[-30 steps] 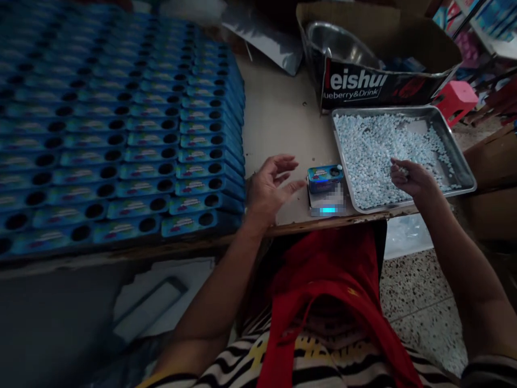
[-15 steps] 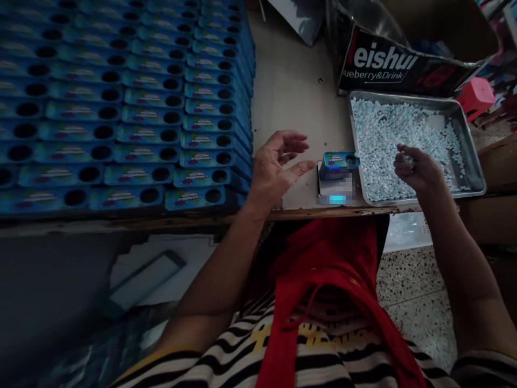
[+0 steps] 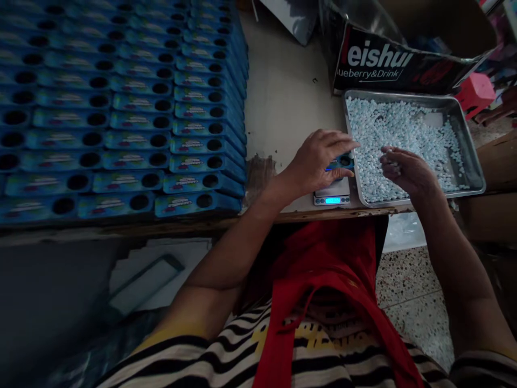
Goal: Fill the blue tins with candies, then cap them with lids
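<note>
A small blue box [image 3: 344,161] with a dark round hole stands on a digital scale [image 3: 332,200] whose display is lit. My left hand [image 3: 321,161] hovers around the box, thumb on the near side and fingers on the far side, hiding much of it. Its fingers are apart, and whether they touch the box is hard to see. Over the metal tray [image 3: 479,178], my right hand [image 3: 412,171] is curled closed, with pale candies showing between the fingers. Light blue and white candies [image 3: 375,134] spread across the tray beneath it.
Long rows of blue boxes [image 3: 133,140] with round holes cover the table's left side. A black carton [image 3: 379,64] stands behind the tray, a pink stool [image 3: 475,94] to its right. The table's worn front edge [image 3: 283,217] runs before my body.
My left hand has moved right, from beside the scale to around the small box. My closed right hand has shifted a little left over the tray.
</note>
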The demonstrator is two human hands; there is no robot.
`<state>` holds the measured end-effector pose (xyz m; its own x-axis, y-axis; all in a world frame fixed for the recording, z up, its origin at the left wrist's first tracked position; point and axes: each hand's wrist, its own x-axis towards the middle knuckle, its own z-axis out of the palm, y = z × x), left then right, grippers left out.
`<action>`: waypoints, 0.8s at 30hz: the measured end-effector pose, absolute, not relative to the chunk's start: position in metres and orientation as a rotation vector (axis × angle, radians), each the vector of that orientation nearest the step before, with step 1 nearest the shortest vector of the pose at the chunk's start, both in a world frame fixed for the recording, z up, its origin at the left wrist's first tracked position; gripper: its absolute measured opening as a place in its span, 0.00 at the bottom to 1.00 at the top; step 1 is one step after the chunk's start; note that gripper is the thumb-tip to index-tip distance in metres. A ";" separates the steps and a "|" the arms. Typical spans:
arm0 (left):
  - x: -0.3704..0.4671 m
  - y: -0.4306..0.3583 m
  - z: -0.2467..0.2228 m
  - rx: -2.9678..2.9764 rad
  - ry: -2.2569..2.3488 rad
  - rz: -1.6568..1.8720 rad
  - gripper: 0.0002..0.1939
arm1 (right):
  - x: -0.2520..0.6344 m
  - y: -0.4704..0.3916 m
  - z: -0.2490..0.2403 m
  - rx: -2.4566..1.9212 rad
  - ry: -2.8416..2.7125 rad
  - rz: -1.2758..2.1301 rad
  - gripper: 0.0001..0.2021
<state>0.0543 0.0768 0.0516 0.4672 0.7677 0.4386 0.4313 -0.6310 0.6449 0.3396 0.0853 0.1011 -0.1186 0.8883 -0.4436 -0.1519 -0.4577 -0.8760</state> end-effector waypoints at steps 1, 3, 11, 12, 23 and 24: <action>0.056 0.079 0.049 2.339 0.972 0.963 0.29 | 0.335 0.084 0.104 -1.353 -0.918 1.683 0.13; 0.058 0.080 0.040 2.410 0.953 0.926 0.27 | 0.326 0.082 0.110 -1.340 -1.000 1.674 0.14; 0.042 0.057 0.020 2.244 1.026 1.208 0.27 | 0.288 0.089 0.128 -1.257 -1.402 1.732 0.18; 0.040 0.053 0.021 2.199 1.074 1.224 0.30 | 0.284 0.090 0.128 -1.235 -1.463 1.738 0.18; 0.025 0.042 0.013 1.822 1.164 1.315 0.36 | 0.266 0.093 0.135 -1.439 -2.156 1.196 0.11; 0.024 0.042 0.012 1.805 1.170 1.324 0.36 | 0.266 0.092 0.137 -1.452 -2.207 1.118 0.11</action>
<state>0.0245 0.0417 0.0124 0.1111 0.9039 0.4132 0.2982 -0.4269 0.8537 0.2662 0.0922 0.1370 -0.4600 0.8697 -0.1792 0.6591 0.1991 -0.7253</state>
